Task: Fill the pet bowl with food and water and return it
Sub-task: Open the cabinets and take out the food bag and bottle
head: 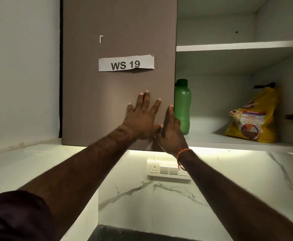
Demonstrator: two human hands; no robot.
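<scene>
A: Where do we stand? I see our left hand (141, 119) flat on the closed cabinet door (118, 84), fingers straight and spread, gripping nothing.

B: Yes, and our right hand (171, 132) is edge-on at that door's right edge, fingers straight and together, also holding nothing. Whether its fingertips hook behind the edge, we cannot tell.

A: And the things we need?

B: The green water bottle (183, 105) stands upright on the lower shelf (229, 144) of the open compartment, just beside the door edge and our right hand. The yellow pet food bag (254, 117) leans at the far right of the same shelf, well apart from the bottle. The pet bowl is not in view, so we judge the task barely begun.

A: What could go wrong from here?

B: The bottle is tall and narrow, and it sits right behind our right hand. If we swing this door or reach in carelessly, we may knock it over or off the shelf.

A: And the bag?

B: It looks soft and already slumped. Grabbing it one-handed by the top could let it sag and spill if it is unsealed; we cannot see its closure clearly.
</scene>
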